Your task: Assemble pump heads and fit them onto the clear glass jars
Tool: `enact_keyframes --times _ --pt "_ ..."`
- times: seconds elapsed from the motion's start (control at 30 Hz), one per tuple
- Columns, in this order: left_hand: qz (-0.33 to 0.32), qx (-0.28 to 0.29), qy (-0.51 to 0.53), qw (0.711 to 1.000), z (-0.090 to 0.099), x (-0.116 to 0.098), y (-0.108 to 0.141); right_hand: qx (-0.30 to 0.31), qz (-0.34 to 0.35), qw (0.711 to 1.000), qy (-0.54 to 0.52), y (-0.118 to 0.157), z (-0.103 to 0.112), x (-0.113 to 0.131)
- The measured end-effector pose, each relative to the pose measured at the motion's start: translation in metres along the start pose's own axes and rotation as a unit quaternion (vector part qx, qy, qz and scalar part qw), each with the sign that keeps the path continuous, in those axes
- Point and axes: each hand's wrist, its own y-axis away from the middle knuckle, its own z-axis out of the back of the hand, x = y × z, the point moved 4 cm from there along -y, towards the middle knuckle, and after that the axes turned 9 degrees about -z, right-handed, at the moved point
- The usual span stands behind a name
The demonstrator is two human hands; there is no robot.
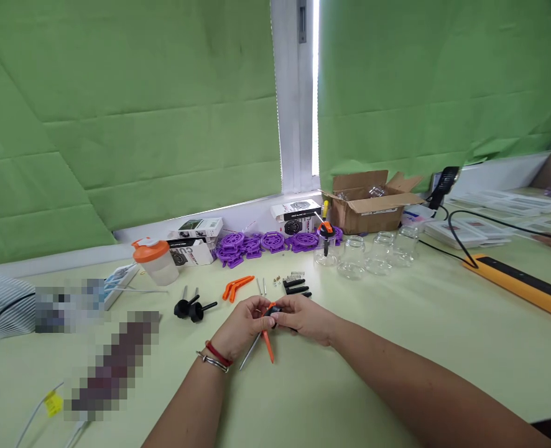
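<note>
My left hand (244, 322) and my right hand (309, 317) meet at the front middle of the table. Both pinch a small black-and-orange part (272, 310), mostly hidden by the fingers. Below it an orange lever (268, 348) points toward me, and a thin metal rod (250, 351) slants down to the left. Just beyond the hands lie short metal pins (261, 286), black handle-like pieces (296, 288), coil springs (296, 275) and tiny brass-coloured bits (277, 280). Orange levers (237, 286) and black cup-shaped parts with metal rods (194, 308) rest to the left.
Purple plastic pieces (272, 241) line the back, between small boxes (194, 242). Glass jars (351, 258) stand behind right; one jar (326, 254) holds a black-and-orange assembly. A cardboard box (373, 208), an orange-lidded cup (158, 261) and a yellow-black power strip (522, 286) are around.
</note>
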Motion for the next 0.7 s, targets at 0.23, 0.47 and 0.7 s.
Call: enact_keyframes --times 0.23,0.47,0.7 --pt "0.014 0.04 0.057 0.997 -0.0034 -0.0079 0.0044 -0.026 -0.027 0.996 -0.082 -0.002 0.0101 0.0004" --pt "0.005 0.032 0.064 0.997 -0.0018 -0.004 0.0031 -0.041 -0.028 0.998 -0.024 0.0015 0.0083 0.004" --pt "0.006 0.057 0.057 0.997 -0.0074 -0.0095 0.0049 -0.12 0.004 0.992 -0.035 0.0008 0.0061 0.0062"
